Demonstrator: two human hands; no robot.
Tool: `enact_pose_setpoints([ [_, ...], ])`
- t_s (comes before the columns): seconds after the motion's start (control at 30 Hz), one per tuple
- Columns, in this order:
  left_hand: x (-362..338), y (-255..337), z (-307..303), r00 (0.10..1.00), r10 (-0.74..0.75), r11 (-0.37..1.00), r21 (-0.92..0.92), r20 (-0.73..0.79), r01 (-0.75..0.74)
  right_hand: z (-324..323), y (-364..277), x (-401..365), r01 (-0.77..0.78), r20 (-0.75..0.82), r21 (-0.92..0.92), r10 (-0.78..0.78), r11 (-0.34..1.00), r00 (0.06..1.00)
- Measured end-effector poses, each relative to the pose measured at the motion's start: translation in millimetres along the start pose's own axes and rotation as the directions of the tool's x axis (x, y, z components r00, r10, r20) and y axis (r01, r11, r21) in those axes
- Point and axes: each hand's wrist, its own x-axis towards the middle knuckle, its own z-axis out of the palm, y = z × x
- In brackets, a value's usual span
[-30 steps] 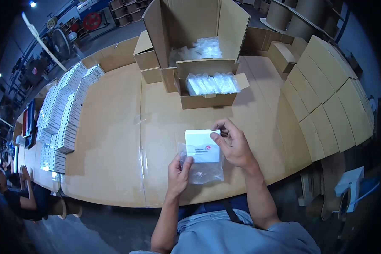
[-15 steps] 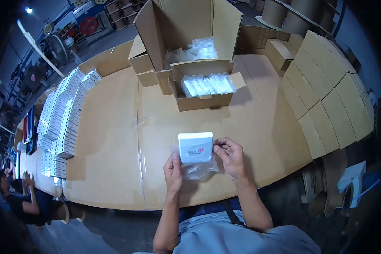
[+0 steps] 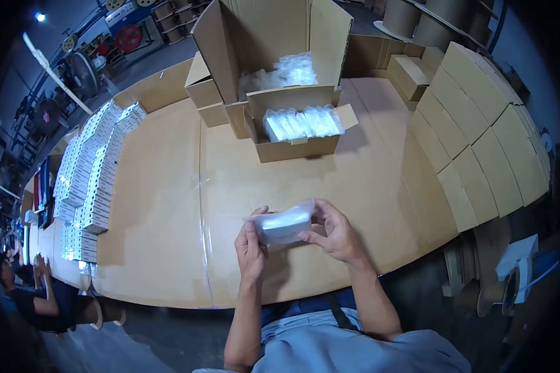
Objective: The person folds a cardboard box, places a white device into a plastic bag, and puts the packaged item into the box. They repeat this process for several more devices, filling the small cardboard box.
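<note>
A small white box (image 3: 284,226), sheathed in a clear plastic bag (image 3: 274,219), lies on its side between a worker's two hands, held just above the near edge of a cardboard-covered bench (image 3: 168,205). The left hand (image 3: 251,244) is closed on the left end of the bagged box, thumb on top and fingers curled beneath; the right hand (image 3: 333,232) grips the right end, its fingertips pinching the plastic at the box's upper corner. Farther back on the bench, well apart from the hands, a low open cardboard carton (image 3: 298,149) stands packed with a row of similar bagged white boxes (image 3: 302,123) set on edge. Right behind it and touching it rises a tall open cardboard carton (image 3: 267,31) with its flaps up, holding loose clear plastic bags (image 3: 286,71). Along the far left of the bench run long stacked rows of small white boxes (image 3: 90,180). To the right, closed brown cardboard boxes (image 3: 479,137) are lined up edge to edge along the curve of the bench. At lower left, beyond the bench, another person (image 3: 25,301) in dark clothing sits low near the floor.
</note>
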Motion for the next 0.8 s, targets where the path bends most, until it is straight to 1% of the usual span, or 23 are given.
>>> enact_pose_setpoints([
  [0.03, -0.2, 0.6, 0.7, 1.0, -0.01, 1.0, -0.007, -0.006, 0.01, 1.5, -0.4, 0.3, -0.031, -0.001, -0.01, 0.031, 0.999, 1.0],
  [0.1, 0.9, 0.1, 6.0, 0.999, 0.044, 0.995, -0.093, 0.03, -0.041, -0.6, 9.0, -0.8, -0.062, 0.002, -0.012, 0.062, 0.998, 0.998],
  [0.2, -0.9, 4.4, 7.3, 0.991, 0.075, 0.993, 0.087, 0.114, -0.085, 0.1, 10.8, -2.0, -0.07, -0.015, -0.01, 0.07, 0.997, 0.997],
  [0.33, -3.8, 0.0, 2.6, 0.982, -0.147, 0.981, -0.108, 0.122, 0.16, 2.5, 0.3, -0.9, -0.038, -0.026, -0.074, 0.036, 0.997, 0.999],
  [0.43, -2.1, -5.6, 1.9, 0.989, -0.133, 0.989, -0.061, 0.059, 0.136, 1.6, -0.4, -1.2, -0.009, -0.018, -0.15, 0.006, 0.989, 1.0],
  [0.53, -2.6, -6.6, -1.7, 0.979, -0.205, 0.978, 0.034, 0.002, 0.205, -0.5, -4.9, -3.9, -0.054, -0.025, -0.273, 0.049, 0.961, 0.998],
  [0.63, -5.3, -0.1, 5.9, 0.98, -0.188, 0.98, -0.073, -0.058, 0.184, -14.1, 9.2, -5.3, -0.03, -0.167, 0.025, 0.034, 0.999, 0.985],
  [0.73, -1.7, 2.3, 1.4, 0.983, -0.161, 0.979, -0.137, -0.09, 0.148, -24.9, 1.0, -3.1, 0.039, -0.288, 0.113, -0.005, 0.993, 0.958],
  [0.77, -0.3, -3.3, -3.5, 0.981, -0.166, 0.98, -0.131, -0.096, 0.153, -26.6, -2.3, -5.4, 0.027, -0.207, 0.077, -0.01, 0.997, 0.978],
  [0.8, 0.2, -2.7, -3.6, 0.981, -0.168, 0.983, -0.095, -0.093, 0.159, -24.6, -7.5, -4.4, 0.073, -0.099, -0.033, -0.076, 0.997, 0.992],
])
